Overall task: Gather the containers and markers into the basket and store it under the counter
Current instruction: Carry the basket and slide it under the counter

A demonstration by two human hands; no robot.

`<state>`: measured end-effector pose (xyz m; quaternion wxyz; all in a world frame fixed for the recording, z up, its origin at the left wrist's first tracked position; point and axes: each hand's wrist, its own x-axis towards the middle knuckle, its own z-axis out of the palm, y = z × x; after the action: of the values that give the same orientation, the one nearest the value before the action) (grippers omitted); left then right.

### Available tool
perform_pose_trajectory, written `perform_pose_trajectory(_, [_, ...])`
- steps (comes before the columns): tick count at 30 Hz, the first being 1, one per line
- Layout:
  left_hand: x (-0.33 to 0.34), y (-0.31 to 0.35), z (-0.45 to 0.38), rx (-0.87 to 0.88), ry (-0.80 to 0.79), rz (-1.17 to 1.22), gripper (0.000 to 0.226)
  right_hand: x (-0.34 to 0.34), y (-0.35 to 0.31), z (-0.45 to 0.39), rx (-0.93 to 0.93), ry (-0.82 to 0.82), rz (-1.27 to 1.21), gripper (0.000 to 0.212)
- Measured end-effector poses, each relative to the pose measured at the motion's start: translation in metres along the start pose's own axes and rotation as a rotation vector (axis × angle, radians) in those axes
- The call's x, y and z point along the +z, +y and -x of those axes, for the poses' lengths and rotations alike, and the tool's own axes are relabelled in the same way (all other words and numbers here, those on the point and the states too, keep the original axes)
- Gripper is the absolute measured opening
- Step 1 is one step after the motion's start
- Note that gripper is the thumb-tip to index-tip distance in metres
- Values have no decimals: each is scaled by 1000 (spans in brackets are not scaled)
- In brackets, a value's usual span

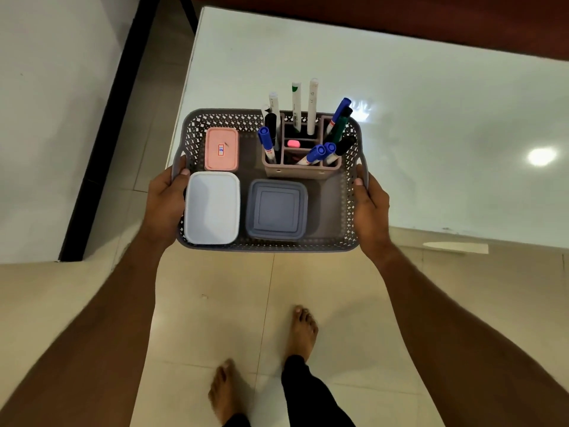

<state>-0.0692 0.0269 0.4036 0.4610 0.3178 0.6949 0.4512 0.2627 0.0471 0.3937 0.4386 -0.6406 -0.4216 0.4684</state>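
Pale floor tiles point(354, 303) fill the lower half of the head view, and a glossy white counter point(400, 134) runs across the upper right, with a dark-edged wall panel to the left. Between them, held up in the air over the counter's near edge, is the grey lattice basket point(347, 192).

Both hands are closed on it: the left hand point(164, 204) wraps the left handle with the thumb over the rim, and the right hand point(371, 208) does the same on the right handle. Inside sit a pink container point(221, 149) at the far left, a white container point(212, 208) near left, a grey-blue container point(276, 209) near centre, and a divided pen holder point(303, 171) at the far right, full of markers point(317, 154).

The basket's long axis runs left to right, handle to handle, and it looks roughly level. The markers stand mostly upright, several leaning outward, caps up.

The load is probably light (thin plastic, small lidded boxes), but the lattice walls likely flex, so the two end handles seem the right hold. The holder is tall and unsecured; tilting the basket while stooping to slide it under the counter could tip it and spill markers.
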Motion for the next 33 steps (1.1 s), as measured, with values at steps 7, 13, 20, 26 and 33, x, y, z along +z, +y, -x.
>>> perform_pose_trajectory(7, [-44,-23,48,-12,-40,19,26,7,7,85,4,45,-36,31])
perform_pose_trajectory(13, [-91,-37,90,-38,-100,4,26,15,27,158,35,53,-72,31])
perform_pose_trajectory(20, [-116,-78,140,-64,-84,-26,26,13,62,224,43,31,-89,35])
perform_pose_trajectory(26, [-106,-135,166,-86,-66,-32,23,0,115,243,42,4,-100,34])
perform_pose_trajectory(33, [-79,-207,158,-98,-51,-22,23,-6,190,231,51,-13,-80,32])
